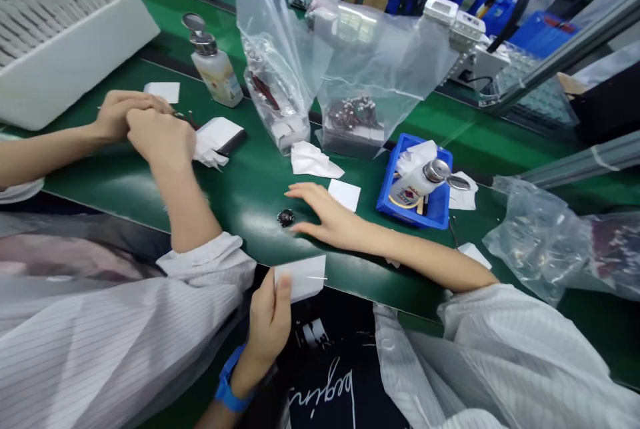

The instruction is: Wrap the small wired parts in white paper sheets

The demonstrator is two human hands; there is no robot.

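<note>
My left hand [270,318], with a blue band at its wrist, is closed on a folded white wipe [304,277], pinched under the thumb in front of the table's edge. A thin pale line shows across the wipe's right end; I cannot tell what it is. On the green table lies a small dark round part [285,218] with shiny specks. My right hand [327,217] reaches over the table just right of that part. Its thumb and fingers are spread apart with nothing between them. Behind it lies a flat white sheet [345,194].
A blue tray [414,217] holds a white pump bottle [417,184] and crumpled wipes. Clear bags of parts [354,116] stand behind. At left, a co-worker's hands [163,132] work near another bottle [218,76] and a white rack [85,62]. A plastic bag [545,242] lies right.
</note>
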